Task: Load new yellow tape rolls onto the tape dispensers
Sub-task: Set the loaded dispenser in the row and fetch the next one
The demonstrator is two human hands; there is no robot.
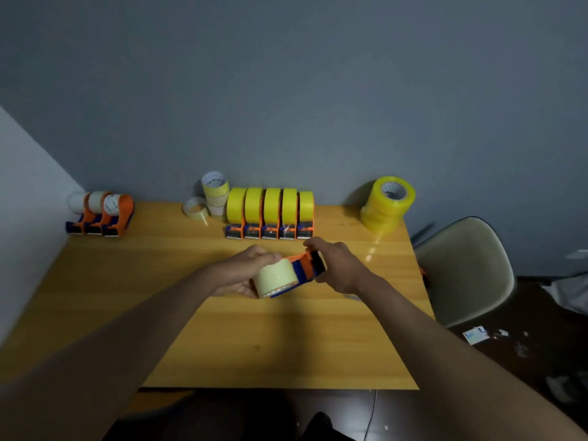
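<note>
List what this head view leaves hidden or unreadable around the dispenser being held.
- Core of the pale roll: covered by the left hand.
- Front end of the held dispenser: wrapped by the right hand, so the tape's threading is unseen.
- Print on the spent cores: too small.
- How many rolls are in the yellow stack: edges blur together.

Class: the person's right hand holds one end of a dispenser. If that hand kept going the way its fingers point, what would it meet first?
Probably the row of loaded dispensers by the wall: the right hand points up and left towards it. Depth is unclear.
</note>
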